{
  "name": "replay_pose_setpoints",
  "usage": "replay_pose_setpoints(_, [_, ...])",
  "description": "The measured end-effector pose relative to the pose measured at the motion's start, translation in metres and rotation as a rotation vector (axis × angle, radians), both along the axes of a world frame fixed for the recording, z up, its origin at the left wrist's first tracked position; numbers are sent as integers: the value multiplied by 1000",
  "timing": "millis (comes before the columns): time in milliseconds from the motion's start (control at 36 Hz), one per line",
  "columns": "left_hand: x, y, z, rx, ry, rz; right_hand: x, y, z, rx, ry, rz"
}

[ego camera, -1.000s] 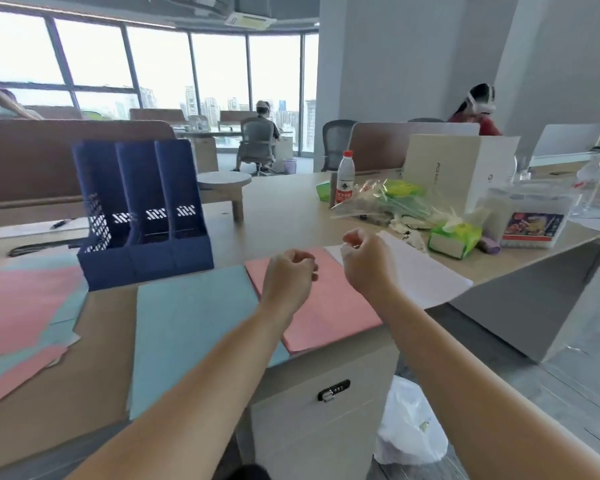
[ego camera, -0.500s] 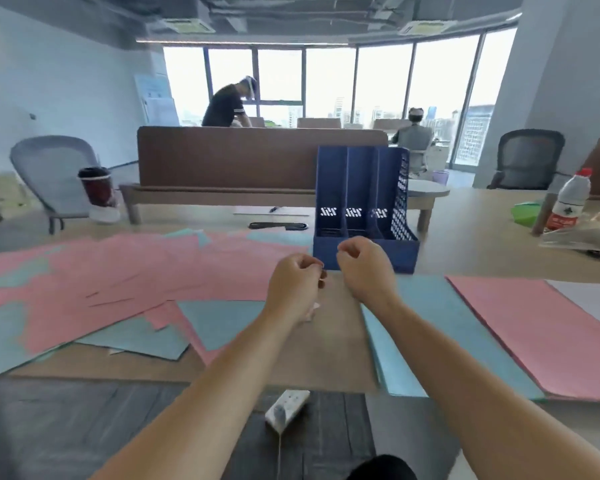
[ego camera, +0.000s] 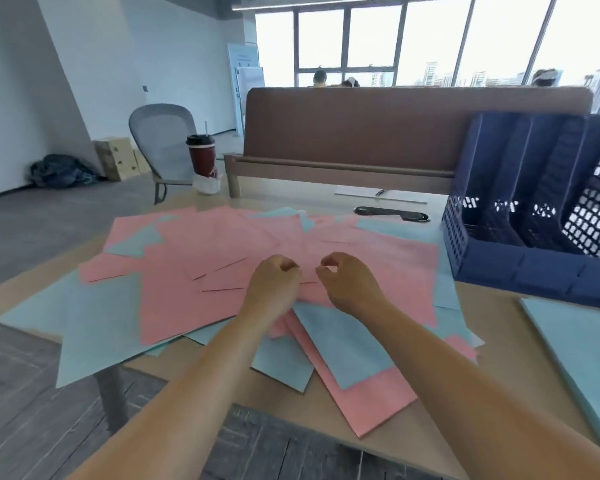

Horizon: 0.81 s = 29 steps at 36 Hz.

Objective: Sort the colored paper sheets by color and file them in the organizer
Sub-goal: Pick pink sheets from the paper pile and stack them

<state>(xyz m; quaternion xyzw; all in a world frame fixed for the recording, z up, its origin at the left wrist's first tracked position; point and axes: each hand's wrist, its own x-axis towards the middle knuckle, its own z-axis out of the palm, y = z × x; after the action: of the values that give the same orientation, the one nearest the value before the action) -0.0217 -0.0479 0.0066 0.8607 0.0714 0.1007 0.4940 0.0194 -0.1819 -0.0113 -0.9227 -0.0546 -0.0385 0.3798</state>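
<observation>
The left hand (ego camera: 272,284) is clenched and the right hand (ego camera: 347,285) is curled, thumb close to forefinger (neither visibly grips a sheet), both above the mixed pink-and-blue paper pile (ego camera: 187,306). The blue organizer (ego camera: 520,271) stands far right.

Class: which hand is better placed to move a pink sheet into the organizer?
Probably the right hand: both are over the pile, but the organizer stands on its side; the left hand is farther.

Loose overlapping heap of pink and light-blue paper sheets (ego camera: 187,271), upright navy organizer (ego camera: 520,277) near its right edge
</observation>
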Motion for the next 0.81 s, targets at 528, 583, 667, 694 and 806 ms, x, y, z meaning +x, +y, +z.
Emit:
replay_pose_setpoints(528, [66,152,-16,102,145,356,105,111,4,8,163,-229])
replay_pose_setpoints(583, [73,159,-14,16,108,425,110,117,5,-5,166,-252])
replay_pose_setpoints(667, [84,169,-10,-117,95,465,117,125,5,-58,161,-238])
replay_pose_setpoints(694, [88,172,-9,-144,97,469,120,127,5,-69,163,-223])
replay_pose_setpoints(806, [99,180,-9,-179,122,489,129,133,3,-71,154,-180])
